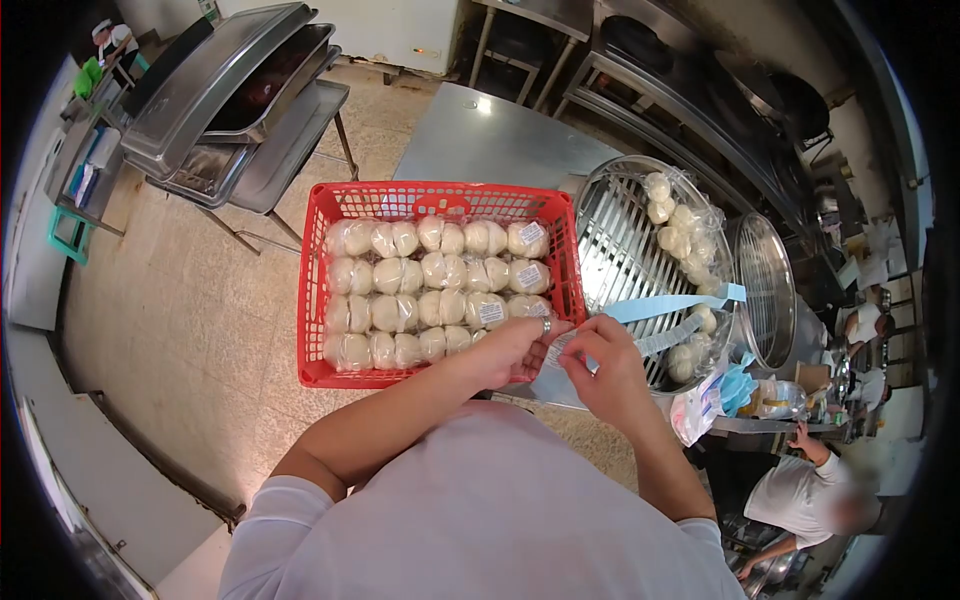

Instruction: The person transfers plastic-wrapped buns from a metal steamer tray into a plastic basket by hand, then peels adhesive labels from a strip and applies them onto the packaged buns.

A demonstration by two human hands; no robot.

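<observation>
My left hand (518,352), with a ring on one finger, is over the near right corner of a red plastic basket (312,285). My right hand (606,368) is just right of it, with thumb and fingers pinched together. Between them is a small white printed label (559,349), its edges at the fingers of both hands. Rows of plastic-wrapped white buns (397,275) fill the basket, and some packs bear a printed label (529,234). A blue backing strip (665,304) and a strip of white labels (670,337) trail to the right of my right hand.
A round slatted metal tray (622,230) with more wrapped buns (690,235) stands right of the basket on a steel table (480,140). Another round tray (765,290) is beyond. Metal trays (240,110) stand on a rack at left. A person (800,495) is at lower right.
</observation>
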